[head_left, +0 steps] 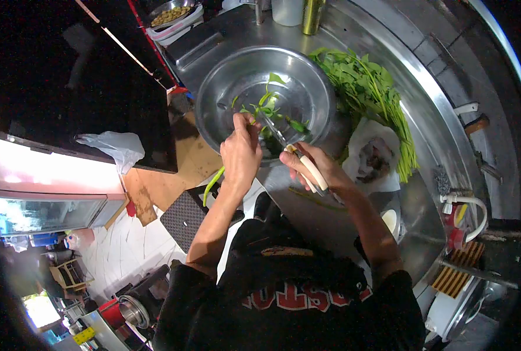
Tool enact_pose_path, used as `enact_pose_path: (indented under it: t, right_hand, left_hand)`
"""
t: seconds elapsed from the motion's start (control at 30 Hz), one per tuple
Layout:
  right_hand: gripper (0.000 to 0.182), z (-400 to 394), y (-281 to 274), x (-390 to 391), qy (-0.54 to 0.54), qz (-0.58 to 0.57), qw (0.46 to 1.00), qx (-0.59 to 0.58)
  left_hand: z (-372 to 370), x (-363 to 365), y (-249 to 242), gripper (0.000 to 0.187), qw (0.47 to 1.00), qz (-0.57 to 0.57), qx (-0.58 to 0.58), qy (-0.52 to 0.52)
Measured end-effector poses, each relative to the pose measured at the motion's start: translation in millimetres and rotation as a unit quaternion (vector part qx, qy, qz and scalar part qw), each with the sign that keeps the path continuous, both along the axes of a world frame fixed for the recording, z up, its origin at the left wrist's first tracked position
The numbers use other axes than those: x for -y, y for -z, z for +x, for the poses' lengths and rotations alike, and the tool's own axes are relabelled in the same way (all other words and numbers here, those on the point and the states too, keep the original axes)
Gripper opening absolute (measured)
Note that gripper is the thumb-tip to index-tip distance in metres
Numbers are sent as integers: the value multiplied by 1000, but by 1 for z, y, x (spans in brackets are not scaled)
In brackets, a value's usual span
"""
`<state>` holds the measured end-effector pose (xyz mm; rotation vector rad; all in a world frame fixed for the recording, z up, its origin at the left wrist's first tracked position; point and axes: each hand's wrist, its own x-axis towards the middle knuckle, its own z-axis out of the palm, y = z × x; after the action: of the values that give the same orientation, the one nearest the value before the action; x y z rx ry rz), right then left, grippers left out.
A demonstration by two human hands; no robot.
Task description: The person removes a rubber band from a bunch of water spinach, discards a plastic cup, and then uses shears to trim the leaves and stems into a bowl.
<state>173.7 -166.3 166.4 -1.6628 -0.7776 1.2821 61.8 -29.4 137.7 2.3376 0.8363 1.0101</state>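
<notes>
My left hand is closed around a leafy green stem, whose lower end sticks out below the hand. My right hand grips scissors by their cream handles. Their blades point up and left, right at the leaves beside my left fingertips. Both hands are over the near rim of a wide steel bowl. Some cut green pieces lie inside it.
A heap of leafy greens lies right of the bowl on the steel counter. Near it is a white plastic bag with dark contents. A gold bottle and a white container stand at the back. A brown cardboard sheet covers floor at left.
</notes>
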Motion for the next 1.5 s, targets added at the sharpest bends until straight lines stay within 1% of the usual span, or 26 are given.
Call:
enact_pose_path:
  t: [0.23, 0.3, 0.37, 0.43, 0.47, 0.53, 0.63, 0.7, 0.73, 0.77, 0.8, 0.83, 0.9, 0.93, 0.97, 1.0, 1.03, 1.1, 1.13, 1.17, 1.23, 1.27, 1.33, 1.37, 1.43, 1.5]
  right_hand:
    - [30, 18, -1, 1, -4, 32, 999, 20]
    - [31, 29, 2, 11, 78, 31, 992, -89]
    - [29, 42, 19, 33, 104, 16, 994, 15]
    - [24, 63, 64, 60, 115, 167, 890, 408]
    - [24, 67, 57, 69, 119, 162, 891, 407]
    - [29, 72, 36, 93, 273, -97, 950, 118]
    - [33, 77, 46, 141, 327, -32, 917, 226]
    - [31, 79, 48, 166, 359, -101, 909, 184]
    - [31, 78, 54, 179, 398, -94, 889, 206]
    - [31, 78, 63, 194, 435, -88, 867, 229]
    - [30, 81, 83, 215, 445, 59, 877, 170]
    - [30, 88, 106, 235, 452, 58, 873, 172]
    - [31, 102, 150, 266, 408, 362, 824, -154]
    - [31, 109, 169, 273, 440, 390, 761, -273]
    - [31, 103, 153, 268, 443, 394, 758, -270]
    - [32, 88, 120, 251, 462, 154, 862, 143]
    - [33, 79, 102, 241, 374, -128, 757, 520]
    - [32, 86, 112, 242, 419, -95, 746, 509]
    - [32, 93, 121, 245, 456, -62, 736, 496]
    - [32, 99, 128, 249, 462, -61, 733, 495]
    - [31, 118, 140, 259, 472, -70, 734, 483]
    - [31, 127, 143, 265, 477, -68, 731, 483]
    - [28, 142, 139, 270, 487, -34, 749, 449]
    - [28, 151, 138, 271, 492, -32, 746, 448]
    - [30, 165, 116, 261, 488, -36, 723, 487]
    - [33, 191, 117, 253, 468, -36, 731, 495]
  left_hand:
    - [-15, -6, -1, 24, 1000, -22, -3, -5]
    - [-29, -11, -5, 22, 995, -50, -29, -84]
    - [-46, -24, 12, 20, 993, -79, 59, -66]
    - [-58, -21, -3, 22, 938, -313, 150, -4]
    - [-59, -10, -29, 26, 900, -399, 174, -10]
    - [-65, 0, -54, 34, 804, -540, 231, 90]
    - [-58, 23, -59, 29, 566, -678, 407, 234]
    - [-47, 57, -57, 24, 535, -735, 391, 145]
    - [-47, 71, -38, 18, 432, -781, 395, 219]
    - [-47, 89, -23, 15, 416, -812, 365, 186]
    - [-48, 104, -5, 14, 399, -841, 323, 172]
    - [-47, 116, 5, 12, 380, -870, 279, 142]
    - [-42, 128, 57, 8, 351, -880, 284, 146]
    - [-37, 129, 85, 8, 351, -881, 280, 150]
    - [-29, 124, 113, 11, 380, -869, 286, 133]
    - [-24, 119, 134, 13, 410, -856, 292, 117]
    - [-21, 118, 151, 13, 412, -856, 288, 122]
    - [-12, 113, 169, 17, 495, -827, 264, 44]
    - [-26, 121, 162, 27, 774, -584, 131, 209]
    - [-32, 118, 154, 27, 775, -581, 128, 214]
    - [-35, 114, 117, 39, 844, -439, -197, 237]
    - [-35, 125, 100, 39, 845, -435, -198, 240]
    - [-29, 149, 77, 37, 747, -655, 98, 56]
    - [-23, 150, 86, 37, 749, -653, 97, 61]
    - [-6, 154, 99, 48, 885, -436, -33, 161]
    - [38, 172, 102, 49, 933, -331, 8, 141]
